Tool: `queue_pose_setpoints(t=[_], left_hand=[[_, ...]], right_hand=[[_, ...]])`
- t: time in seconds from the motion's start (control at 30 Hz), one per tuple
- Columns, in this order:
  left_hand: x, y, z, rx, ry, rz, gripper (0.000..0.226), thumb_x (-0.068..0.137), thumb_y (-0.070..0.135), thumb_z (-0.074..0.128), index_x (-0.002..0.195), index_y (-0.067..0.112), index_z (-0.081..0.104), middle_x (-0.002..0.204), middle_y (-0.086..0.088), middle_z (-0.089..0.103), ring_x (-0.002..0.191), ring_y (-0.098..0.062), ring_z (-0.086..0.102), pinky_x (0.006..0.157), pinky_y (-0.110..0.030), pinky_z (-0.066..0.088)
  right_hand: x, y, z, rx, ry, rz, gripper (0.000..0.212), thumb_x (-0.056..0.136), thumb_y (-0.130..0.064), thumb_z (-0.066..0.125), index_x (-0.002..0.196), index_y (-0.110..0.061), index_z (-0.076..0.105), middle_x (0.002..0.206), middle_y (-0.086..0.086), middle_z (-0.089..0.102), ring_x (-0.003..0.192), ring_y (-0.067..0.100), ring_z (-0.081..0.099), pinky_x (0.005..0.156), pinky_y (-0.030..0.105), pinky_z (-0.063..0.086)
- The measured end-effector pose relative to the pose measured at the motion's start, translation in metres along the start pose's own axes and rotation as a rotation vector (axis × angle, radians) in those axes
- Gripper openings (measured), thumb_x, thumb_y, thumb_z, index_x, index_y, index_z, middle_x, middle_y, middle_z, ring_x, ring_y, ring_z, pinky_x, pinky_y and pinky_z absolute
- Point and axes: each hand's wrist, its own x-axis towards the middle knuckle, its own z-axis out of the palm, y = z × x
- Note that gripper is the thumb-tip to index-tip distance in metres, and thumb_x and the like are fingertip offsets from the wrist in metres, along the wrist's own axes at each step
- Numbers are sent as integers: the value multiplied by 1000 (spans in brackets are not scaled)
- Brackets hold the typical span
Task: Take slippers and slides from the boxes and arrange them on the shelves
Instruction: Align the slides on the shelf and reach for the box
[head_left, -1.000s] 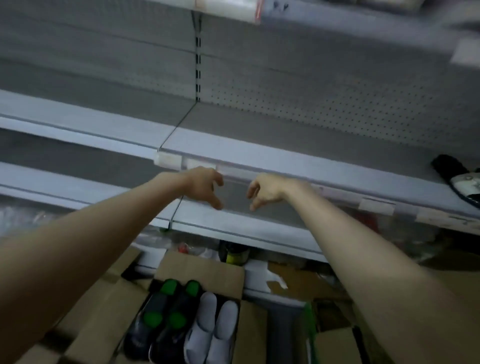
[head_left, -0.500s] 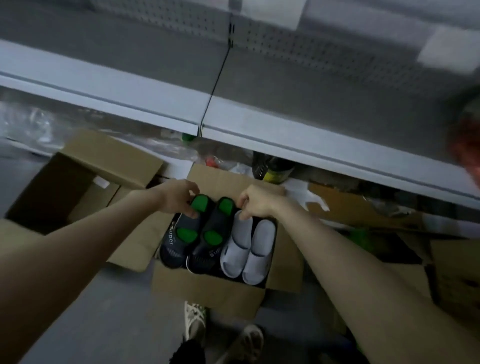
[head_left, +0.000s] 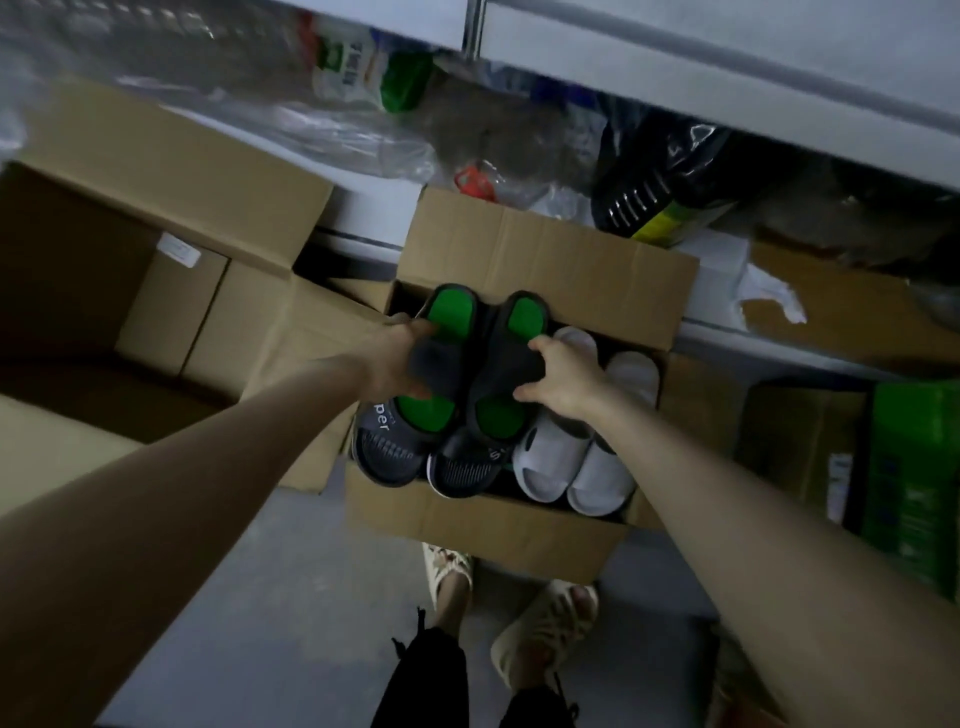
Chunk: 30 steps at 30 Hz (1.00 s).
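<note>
The one view sits on the person's head, high above the floor (head_left: 270, 597), and faces steeply down and slightly forward. The wearer's own feet (head_left: 545, 631) lie at the bottom edge, and the front edge of a grey shelf (head_left: 727, 52) crosses the top. It is close to the open cardboard box (head_left: 483, 525): both forearms enter from the lower corners, stretched large by the wide lens, and the hands, left hand (head_left: 395, 358) and right hand (head_left: 563, 379), grip the black-and-green slides (head_left: 506, 358) near the middle of the frame.
</note>
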Motion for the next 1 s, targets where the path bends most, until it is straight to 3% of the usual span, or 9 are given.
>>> queue_pose_setpoints(t=[0.13, 0.33, 0.43, 0.5, 0.6, 0.8, 1.0], left_hand=[[31, -14, 12, 58, -8, 46, 89, 66, 21, 82, 141, 12, 36, 139, -12, 39, 127, -30, 42, 104, -32, 37], [53, -20, 21, 160, 2, 55, 75, 69, 18, 80, 135, 10, 45, 134, -15, 43, 125, -31, 42, 100, -29, 35], [54, -16, 22, 215, 23, 44, 66, 72, 20, 77, 132, 11, 49, 131, -16, 45, 127, -31, 36, 101, -28, 31], [51, -14, 23, 217, 20, 35, 59, 74, 21, 75, 128, 13, 53, 130, -15, 47, 126, -30, 37, 100, -28, 32], [38, -9, 23, 205, -1, -6, 49, 76, 22, 74, 122, 18, 57, 126, -16, 50, 116, -31, 49, 91, -28, 38], [4, 17, 19, 179, 62, 2, 41, 76, 22, 74, 114, 17, 61, 118, -16, 54, 109, -31, 53, 85, -27, 40], [-50, 77, 19, 169, 124, 55, 43, 72, 25, 77, 112, 18, 62, 116, -14, 56, 110, -31, 53, 93, -32, 44]], right_hand=[[27, 10, 13, 46, 17, 18, 77, 83, -32, 70, 146, -11, 31, 144, 11, 42, 132, 28, 40, 106, 37, 38], [43, 18, 26, 159, 49, 20, 74, 78, -32, 75, 140, -12, 40, 135, 9, 54, 125, 24, 49, 103, 32, 40], [39, 19, 28, 176, 64, 13, 71, 80, -26, 74, 141, -9, 41, 140, 8, 49, 130, 23, 44, 105, 27, 34], [33, 22, 27, 177, 68, 16, 66, 82, -24, 72, 139, -9, 43, 140, 10, 49, 131, 24, 43, 108, 31, 34], [17, 26, 22, 125, 70, 25, 51, 85, -17, 70, 131, -3, 52, 132, 14, 54, 125, 28, 49, 105, 37, 39], [-30, 46, 4, 113, 27, 53, 54, 82, -16, 73, 131, -5, 54, 136, 14, 52, 127, 27, 49, 106, 36, 40], [-104, 70, -24, 60, 86, 12, 53, 83, -15, 72, 132, -7, 54, 136, 13, 53, 123, 27, 51, 101, 33, 43]])
